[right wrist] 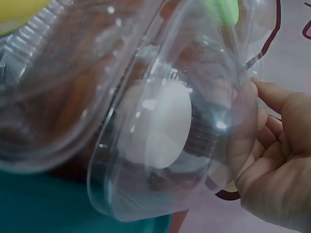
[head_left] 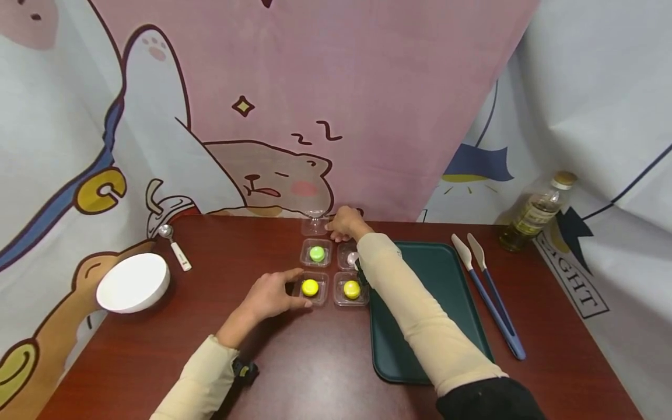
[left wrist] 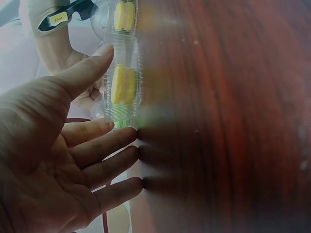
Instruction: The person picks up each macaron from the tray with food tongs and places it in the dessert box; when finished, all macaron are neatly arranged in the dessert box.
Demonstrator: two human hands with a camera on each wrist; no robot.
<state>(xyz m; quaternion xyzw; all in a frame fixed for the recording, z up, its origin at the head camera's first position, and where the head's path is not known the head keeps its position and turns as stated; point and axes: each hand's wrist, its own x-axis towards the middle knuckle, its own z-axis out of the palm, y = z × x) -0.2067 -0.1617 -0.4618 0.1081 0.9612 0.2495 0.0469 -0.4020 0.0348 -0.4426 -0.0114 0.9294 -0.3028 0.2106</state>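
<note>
My left hand has its thumb and index finger at the sides of a clear lidded box holding a yellow macaron. Its other fingers spread out in the left wrist view, tips at the tabletop. Beyond the box with a white macaron, my right hand is at the right side of a clear box by the wall. Some of its fingers are curled; whether they pinch anything is hidden behind clear plastic. Nearby are a boxed green macaron and a second boxed yellow macaron.
Under my right forearm lies a dark green tray. Tongs with blue handles and an oil bottle are at the right. A white bowl and a small scoop sit at the left. A printed cloth hangs behind.
</note>
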